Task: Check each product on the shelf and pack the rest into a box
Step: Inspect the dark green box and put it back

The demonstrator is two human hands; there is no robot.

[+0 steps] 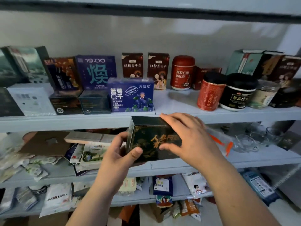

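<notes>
I hold a dark green box with gold lettering [146,136] in front of the shelf's front edge [65,122]. My left hand [120,152] grips its lower left corner, thumb on the front face and fingers behind. My right hand [185,137] lies over its right side, fingers spread across the top edge and front, hiding part of the lettering. Behind it a blue blueberry box [131,95] stands on the upper shelf.
The upper shelf carries several boxes at left, two brown tea cartons [132,65], a red canister [183,73], a red tin [210,93], a black-lidded jar [237,92]. The middle shelf holds packets [91,154] and glass cups [247,141]. Lower shelf has pouches [57,198].
</notes>
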